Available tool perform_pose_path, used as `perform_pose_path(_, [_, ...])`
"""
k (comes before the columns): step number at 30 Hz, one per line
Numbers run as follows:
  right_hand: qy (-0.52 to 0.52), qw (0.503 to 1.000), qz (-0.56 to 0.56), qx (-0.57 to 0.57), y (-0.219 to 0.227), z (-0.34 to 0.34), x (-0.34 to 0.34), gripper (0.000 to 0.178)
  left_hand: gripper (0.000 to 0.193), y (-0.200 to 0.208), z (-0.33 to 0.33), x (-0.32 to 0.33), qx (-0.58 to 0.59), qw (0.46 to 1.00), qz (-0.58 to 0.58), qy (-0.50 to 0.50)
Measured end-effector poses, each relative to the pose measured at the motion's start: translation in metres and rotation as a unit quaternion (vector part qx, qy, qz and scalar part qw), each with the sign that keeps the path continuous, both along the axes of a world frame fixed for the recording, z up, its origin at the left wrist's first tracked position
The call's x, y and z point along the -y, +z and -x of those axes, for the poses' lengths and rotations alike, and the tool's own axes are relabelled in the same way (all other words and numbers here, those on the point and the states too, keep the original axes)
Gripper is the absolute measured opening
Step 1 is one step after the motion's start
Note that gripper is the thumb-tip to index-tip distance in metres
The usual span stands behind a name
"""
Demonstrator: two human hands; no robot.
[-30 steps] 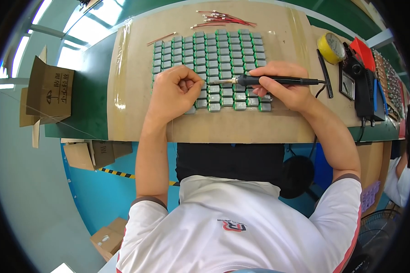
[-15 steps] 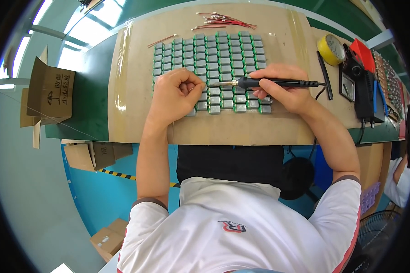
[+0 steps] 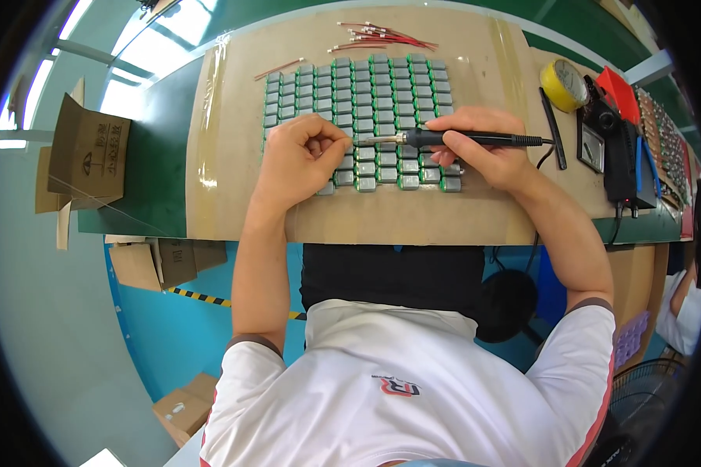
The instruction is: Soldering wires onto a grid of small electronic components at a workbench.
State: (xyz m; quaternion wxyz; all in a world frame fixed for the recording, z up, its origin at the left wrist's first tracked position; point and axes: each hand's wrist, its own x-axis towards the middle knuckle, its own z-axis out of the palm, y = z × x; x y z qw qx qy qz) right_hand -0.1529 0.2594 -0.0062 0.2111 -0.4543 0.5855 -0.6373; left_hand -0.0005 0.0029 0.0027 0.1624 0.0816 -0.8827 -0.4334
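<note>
My right hand (image 3: 483,148) grips a soldering iron (image 3: 424,138) with a black handle, its metal tip pointing left. That tip meets the area just beside the fingertips of my left hand (image 3: 300,159). Thumb and forefinger of the left hand are pinched together on what looks like thin solder wire, mostly hidden by the fingers. Beneath both hands lie rows of small grey motors (image 3: 383,105) with green ends, packed in a block. The exact spot under the iron's tip is too small to make out.
Red wires with white connectors (image 3: 385,35) lie beyond the motors on the cardboard sheet (image 3: 475,222). To the right are yellow tape (image 3: 565,84), a black stick (image 3: 554,128) and a black soldering station (image 3: 621,167). An open carton (image 3: 89,159) stands left. Another person's sleeve (image 3: 684,315) shows far right.
The view has shifted very slightly. Both hands keep nearly the same pose, with the iron's tip still close to my left fingertips.
</note>
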Motion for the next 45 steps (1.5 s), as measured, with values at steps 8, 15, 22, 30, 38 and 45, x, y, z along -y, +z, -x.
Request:
perform_pose_path(8, [-0.034, 0.999, 0.020, 0.003, 0.026, -0.001, -0.007, 0.022, 0.005, 0.014, -0.008, -0.004, -0.083, 0.988, -0.106, 0.078])
perform_pose_path(15, [-0.016, 0.999, 0.025, -0.035, 0.022, -0.003, -0.009, 0.022, 0.007, 0.016, -0.018, -0.016, -0.033, 0.969, -0.194, 0.148])
perform_pose_path(22, [-0.004, 1.000, -0.022, 0.009, 0.003, -0.012, -0.010, 0.025, 0.007, -0.012, -0.018, -0.004, -0.093, 0.991, -0.079, 0.061])
perform_pose_path(30, [-0.009, 0.999, -0.002, 0.040, -0.003, -0.013, -0.007, 0.021, 0.005, -0.008, -0.015, -0.007, -0.069, 0.997, -0.025, 0.034])
perform_pose_path(38, [-0.008, 1.000, -0.004, 0.025, -0.004, -0.014, -0.005, 0.021, 0.005, -0.005, -0.018, -0.008, -0.039, 0.999, -0.018, 0.031])
perform_pose_path(45, [-0.016, 1.000, -0.019, 0.007, -0.002, -0.014, -0.005, 0.021, 0.005, -0.005, -0.018, -0.009, -0.023, 0.999, -0.017, 0.037])
